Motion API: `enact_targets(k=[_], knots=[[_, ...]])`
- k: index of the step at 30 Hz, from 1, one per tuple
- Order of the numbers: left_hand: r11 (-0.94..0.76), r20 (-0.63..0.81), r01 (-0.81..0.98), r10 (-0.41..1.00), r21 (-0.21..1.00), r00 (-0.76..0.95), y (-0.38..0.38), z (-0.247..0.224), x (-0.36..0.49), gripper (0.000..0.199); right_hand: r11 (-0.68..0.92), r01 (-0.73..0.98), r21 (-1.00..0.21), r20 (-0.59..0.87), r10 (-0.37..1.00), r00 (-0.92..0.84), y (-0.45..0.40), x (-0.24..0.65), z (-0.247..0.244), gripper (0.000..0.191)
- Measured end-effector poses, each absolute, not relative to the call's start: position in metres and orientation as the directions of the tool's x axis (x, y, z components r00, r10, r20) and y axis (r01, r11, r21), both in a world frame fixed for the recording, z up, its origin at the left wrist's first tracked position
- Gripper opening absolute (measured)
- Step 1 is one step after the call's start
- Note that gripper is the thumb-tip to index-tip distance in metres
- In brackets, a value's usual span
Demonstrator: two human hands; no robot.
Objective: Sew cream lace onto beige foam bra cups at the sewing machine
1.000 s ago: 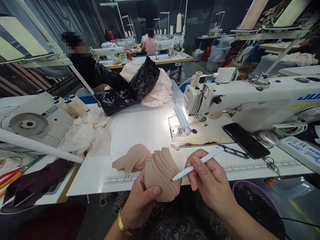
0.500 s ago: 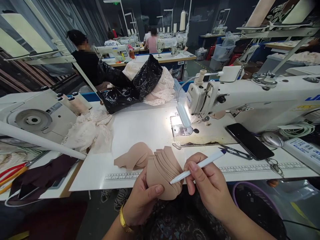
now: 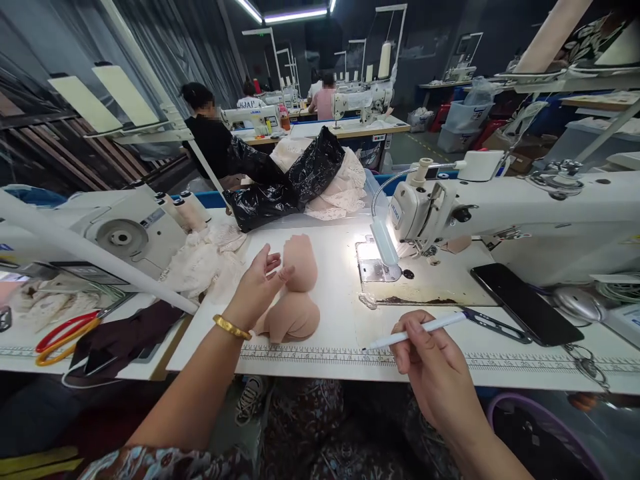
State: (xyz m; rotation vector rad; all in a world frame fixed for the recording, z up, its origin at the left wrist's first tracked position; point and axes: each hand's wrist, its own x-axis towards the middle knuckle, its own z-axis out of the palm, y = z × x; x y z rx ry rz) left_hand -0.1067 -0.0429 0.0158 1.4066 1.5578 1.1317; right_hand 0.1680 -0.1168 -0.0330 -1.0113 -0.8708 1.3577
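Note:
My left hand (image 3: 265, 275), a gold bangle on its wrist, is open beside a stack of beige fabric pieces (image 3: 301, 263) lying flat on the white table. Its thumb is at the stack's left edge; whether it touches I cannot tell. Just nearer to me lies a second pile of beige pieces (image 3: 295, 319), fanned and overlapping. In my right hand (image 3: 425, 347) is a slim white marker pen (image 3: 445, 321), pinched between thumb and fingers. The pen's dark tip points left, over the ruler strip (image 3: 340, 357) along the table's front edge.
A sewing machine (image 3: 415, 213) with a lit needle area stands at the right. By it lie a black phone (image 3: 525, 303) and a dark snipper (image 3: 495, 325). Black plastic (image 3: 315, 170) and lace fabric are at the back. Red-orange scissors (image 3: 67, 337) lie left. A person (image 3: 205, 140) sits beyond.
My left hand has moved forward and left, laid the stack of beige pieces on the table and let go. My right hand, still holding the pen, has drawn away from the stack.

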Motion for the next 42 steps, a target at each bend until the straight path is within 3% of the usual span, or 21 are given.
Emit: enact_targets(k=[2,4,7,9,11,14,16,18,20,22,25,27,32,37,42], knots=[[0.000,0.049,0.637,0.997,0.771,-0.060,-0.049,0.009,-0.121,0.104,-0.059,-0.311,-0.949,-0.078,0.996,0.051,-0.115,0.169,-0.038,0.029],[-0.067,0.018,0.816,0.997,0.574,0.070,-0.065,-0.001,-0.126,0.103,-0.054,-0.257,-0.965,-0.056,0.998,0.001,-0.111,0.168,-0.041,0.030],[-0.153,0.030,0.905,0.988,0.397,0.154,-0.087,-0.012,-0.119,0.068,-0.034,-0.122,-0.992,-0.017,0.990,-0.139,-0.104,0.158,-0.043,0.035],[-0.170,0.030,0.902,0.985,0.396,0.172,-0.094,-0.015,-0.107,0.048,-0.002,-0.017,-1.000,0.001,0.978,-0.208,-0.102,0.145,-0.044,0.036],[-0.178,0.023,0.860,0.981,0.477,0.190,-0.098,-0.017,-0.091,0.042,0.049,0.028,-0.998,0.041,0.971,-0.237,-0.103,0.131,-0.043,0.040],[-0.155,0.035,0.696,0.982,0.701,0.183,-0.110,-0.017,-0.062,0.048,0.074,-0.033,-0.997,0.080,0.971,-0.224,-0.109,0.116,-0.040,0.045],[-0.070,-0.024,0.476,0.982,0.876,0.190,-0.125,-0.016,-0.044,0.063,0.043,-0.118,-0.992,0.066,0.978,-0.196,-0.116,0.116,-0.037,0.040],[0.088,-0.126,0.149,0.954,0.985,0.272,-0.141,-0.014,-0.029,0.080,0.000,-0.209,-0.978,0.037,0.985,-0.170,-0.123,0.123,-0.035,0.033],[0.315,-0.228,-0.201,0.903,0.927,0.365,-0.157,-0.011,-0.019,0.081,-0.057,-0.304,-0.951,-0.008,0.987,-0.160,-0.131,0.133,-0.034,0.030],[0.541,-0.376,-0.417,0.828,0.730,0.416,-0.168,-0.009,-0.012,0.064,-0.147,-0.396,-0.907,-0.072,0.977,-0.198,-0.139,0.143,-0.035,0.030],[0.749,-0.566,-0.491,0.660,0.446,0.494,-0.177,-0.007,-0.007,0.050,-0.268,-0.461,-0.846,-0.125,0.940,-0.316,-0.152,0.151,-0.037,0.031],[0.795,-0.573,-0.498,0.599,0.346,0.559,-0.179,-0.007,-0.007,0.046,-0.273,-0.470,-0.840,-0.110,0.932,-0.344,-0.159,0.154,-0.039,0.027],[0.840,-0.537,-0.461,0.539,0.286,0.649,-0.181,-0.010,-0.007,0.055,-0.178,-0.527,-0.831,-0.005,0.950,-0.313,-0.166,0.159,-0.040,0.024],[0.814,-0.545,-0.502,0.573,0.293,0.612,-0.182,-0.010,-0.003,0.041,-0.117,-0.542,-0.832,0.052,0.956,-0.287,-0.165,0.163,-0.035,0.022],[0.914,-0.448,-0.310,0.400,0.263,0.800,-0.184,-0.008,-0.006,0.065,-0.090,-0.520,-0.849,0.084,0.950,-0.301,-0.164,0.167,-0.030,0.016]])
